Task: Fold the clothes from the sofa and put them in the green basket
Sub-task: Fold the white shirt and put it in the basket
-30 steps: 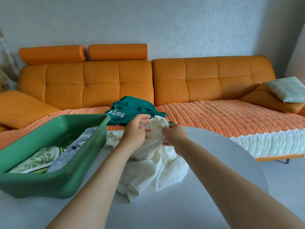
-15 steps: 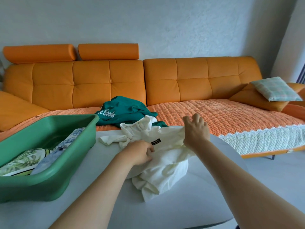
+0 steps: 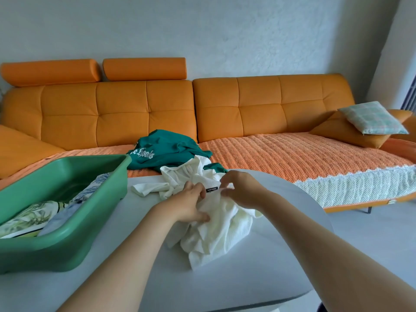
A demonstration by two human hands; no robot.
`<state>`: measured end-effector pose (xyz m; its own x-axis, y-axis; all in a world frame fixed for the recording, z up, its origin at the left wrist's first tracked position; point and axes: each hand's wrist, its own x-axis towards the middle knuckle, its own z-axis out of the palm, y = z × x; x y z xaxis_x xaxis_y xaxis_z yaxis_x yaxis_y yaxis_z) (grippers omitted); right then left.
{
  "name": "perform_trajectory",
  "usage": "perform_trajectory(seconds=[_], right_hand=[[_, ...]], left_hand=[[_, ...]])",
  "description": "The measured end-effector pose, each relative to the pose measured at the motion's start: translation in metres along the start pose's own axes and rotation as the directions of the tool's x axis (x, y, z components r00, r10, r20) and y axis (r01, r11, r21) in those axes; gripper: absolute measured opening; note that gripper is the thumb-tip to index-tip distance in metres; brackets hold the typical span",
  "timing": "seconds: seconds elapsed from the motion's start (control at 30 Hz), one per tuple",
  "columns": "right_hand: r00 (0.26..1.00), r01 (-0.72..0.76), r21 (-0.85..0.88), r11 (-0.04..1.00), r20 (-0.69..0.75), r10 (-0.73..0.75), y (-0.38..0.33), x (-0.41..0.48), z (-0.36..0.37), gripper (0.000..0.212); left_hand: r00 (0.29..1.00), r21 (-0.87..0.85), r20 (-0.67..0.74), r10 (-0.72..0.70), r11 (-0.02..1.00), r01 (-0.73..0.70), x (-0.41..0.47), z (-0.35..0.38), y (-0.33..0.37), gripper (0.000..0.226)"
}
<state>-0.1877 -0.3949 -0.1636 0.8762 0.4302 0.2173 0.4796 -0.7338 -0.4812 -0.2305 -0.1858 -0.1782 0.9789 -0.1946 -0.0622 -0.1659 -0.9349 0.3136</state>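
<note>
Room: a pale textured wall (image 3: 202, 30) behind a long orange sofa (image 3: 270, 104); in front of it is the rounded pale table (image 3: 225, 278) where I work.
Left hand: my left hand (image 3: 186, 204) lies knuckles-up on the table, fingers curled into the white garment (image 3: 220, 224), bunching its cloth under my palm.
Right hand: my right hand (image 3: 242, 191) reaches in from the right and pinches the same cloth between thumb and fingertips.
Between them: a small black label (image 3: 212, 189) sewn on the garment shows in the gap; both hands sit just beside it.
Garment: crumpled on the table, one part trailing toward me, another rising toward the sofa's edge.
Since half a second ago: my right hand was out to the right, pulling the cloth taut; it has come in close to my left, and the cloth has gone slack and heaped.
Basket: the green basket (image 3: 67, 239) stands on the table to my left, near the garment but apart from it, with folded clothes (image 3: 33, 215) of leafy print and pale blue inside.
Sofa seat: a teal shirt (image 3: 166, 149) with white lettering lies rumpled on the woven cover (image 3: 292, 154); at the far right a checked pillow (image 3: 371, 118) leans on an orange cushion (image 3: 344, 134).
In the way: my hands hide the cloth beneath them; the garment's raised fold covers the teal shirt's near edge.
</note>
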Motion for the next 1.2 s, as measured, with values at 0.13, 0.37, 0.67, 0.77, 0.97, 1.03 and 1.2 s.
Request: perform_trajectory(seconds=[0.13,0.37,0.67,0.77,0.97,1.03,1.2], right_hand=[[0.997,-0.026,0.149,0.988,-0.064,0.036,0.005,-0.001,-0.007,0.019],[0.988,0.027,0.220,0.975,-0.154,0.007,0.007,-0.009,-0.012,0.031],[0.997,0.074,-0.005,0.997,-0.006,-0.074,-0.010,-0.018,-0.019,0.042],[0.986,0.165,0.004,0.986,0.012,-0.165,-0.018,-0.018,-0.010,0.070],[0.979,0.144,-0.134,0.981,-0.124,-0.161,-0.008,-0.008,-0.023,0.038],[0.994,0.032,-0.530,0.847,-0.073,-0.083,0.004,-0.011,-0.032,0.022],[0.900,-0.172,-0.880,0.443,0.043,0.434,0.028,-0.016,-0.036,0.029]], left_hand=[[0.997,-0.081,-0.078,-0.015,0.997,0.008,0.005,-0.017,0.003,0.011],[0.988,-0.124,0.156,-0.006,0.992,0.026,-0.003,-0.026,0.003,0.022],[0.932,-0.292,-0.337,-0.137,0.956,0.035,0.003,-0.033,0.011,0.030],[0.939,-0.577,-0.312,-0.145,0.814,-0.066,0.002,-0.039,0.022,0.034],[0.998,-0.796,-0.042,0.045,0.602,-0.061,-0.006,-0.039,0.022,0.020],[1.000,-0.670,-0.003,0.022,0.742,-0.018,-0.004,-0.030,0.018,0.017],[0.983,-0.265,0.131,-0.130,0.951,0.161,0.000,-0.002,0.004,0.046]])
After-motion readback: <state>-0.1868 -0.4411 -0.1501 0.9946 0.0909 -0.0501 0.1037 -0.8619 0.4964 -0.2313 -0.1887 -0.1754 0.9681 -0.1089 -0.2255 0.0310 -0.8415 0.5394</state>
